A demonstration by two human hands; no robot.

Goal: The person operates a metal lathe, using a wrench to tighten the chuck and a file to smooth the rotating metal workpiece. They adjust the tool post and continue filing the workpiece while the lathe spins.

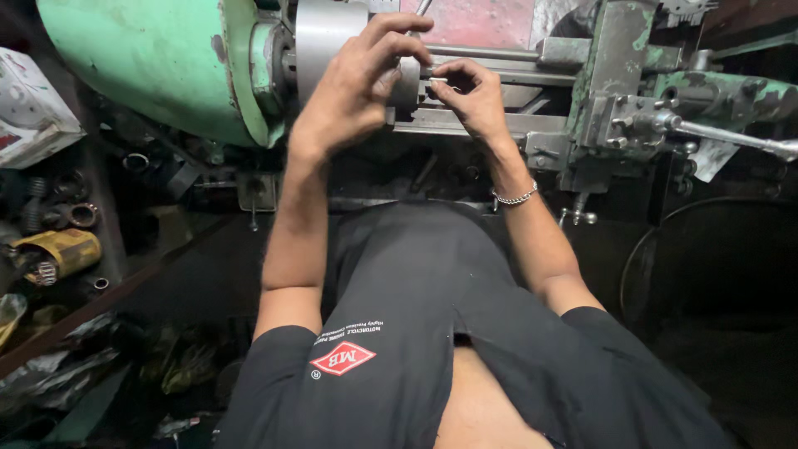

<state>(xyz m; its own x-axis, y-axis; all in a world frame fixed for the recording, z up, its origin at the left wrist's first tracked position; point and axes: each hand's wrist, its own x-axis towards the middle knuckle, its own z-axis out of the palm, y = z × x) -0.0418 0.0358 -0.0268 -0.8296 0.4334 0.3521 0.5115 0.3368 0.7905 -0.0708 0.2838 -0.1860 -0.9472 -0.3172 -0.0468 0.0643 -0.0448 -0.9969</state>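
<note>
I stand at a green metal lathe (pixel 158 66). My left hand (pixel 353 87) curls over the grey steel chuck (pixel 328 33), its fingers resting on a round metal part (pixel 407 83) at the chuck's face. My right hand (pixel 470 96) pinches a small thin metal piece (pixel 438 81) right beside that part. A silver chain bracelet (pixel 515 198) circles my right wrist. What the part looks like under my fingers is hidden.
The lathe's tool post and carriage (pixel 623 100) stand to the right, with a long steel handle (pixel 740 137) pointing right. A shelf at left holds a yellow cylinder (pixel 62 249), metal rings (pixel 81 214) and a white box (pixel 29 108). Dark floor lies below.
</note>
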